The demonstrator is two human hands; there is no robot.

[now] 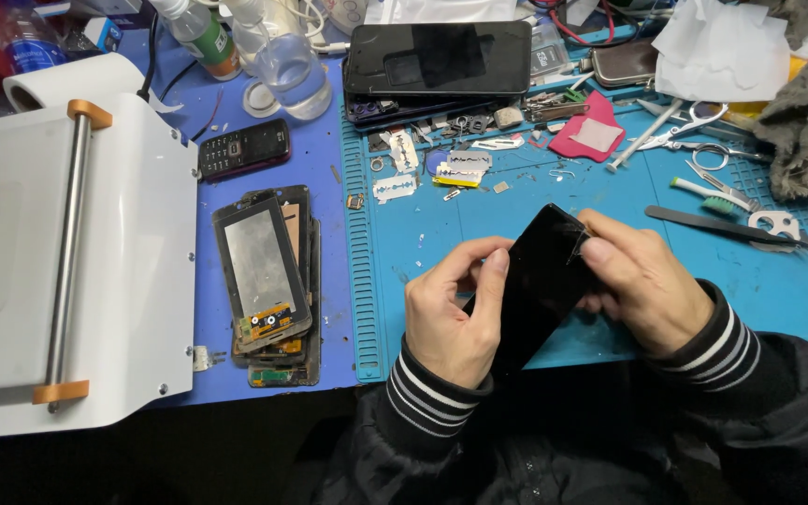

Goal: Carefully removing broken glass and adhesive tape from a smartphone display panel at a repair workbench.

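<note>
Black phone screen (540,281) pinched between our left hand (451,313) and right hand (642,285) (top corner cracked, glass mostly unpeeled).

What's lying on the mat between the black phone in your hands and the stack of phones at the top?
In the head view, razor blades, one beside a small yellow piece, and tiny metal scraps lie between the black phone and the stack of phones.

– Where does the phone panel (540,281) sit?
– Centre, above the mat (479,201), between the left hand (451,313) at 8 o'clock and the right hand (642,281) at 3.
– And around it?
– A stack of screens (268,281) lies at 9 o'clock on the surface, the roller machine (67,262) further left. A tablet (437,58) lies at 12, scissors (694,131) at 2, a keypad phone (243,148) at 10.
</note>
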